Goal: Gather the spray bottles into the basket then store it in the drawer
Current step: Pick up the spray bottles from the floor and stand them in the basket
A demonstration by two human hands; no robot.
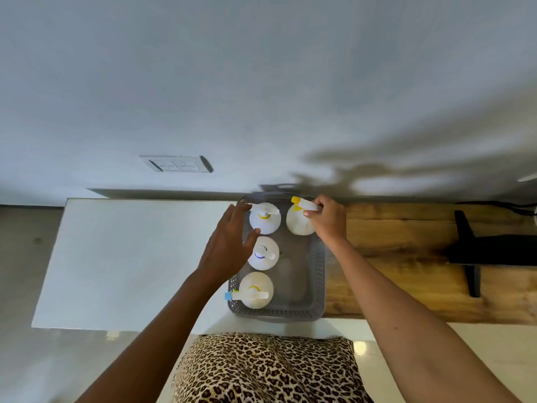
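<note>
Right hand (327, 219) grips the yellow-nozzled white plastic spray bottle (299, 222) at the perforated grey plastic basket's (318, 269) far right; left hand (229, 242), fingers spread, brushes the far-left bottle (265, 219)

Four spray bottles (265, 218) crowd the basket (318, 274); its right-hand floor lies clear.

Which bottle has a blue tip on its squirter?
The nearest bottle, at the basket's near left corner. Its nozzle ends in a blue tip pointing left; the bottle in the right hand has a yellow tip instead.
</note>
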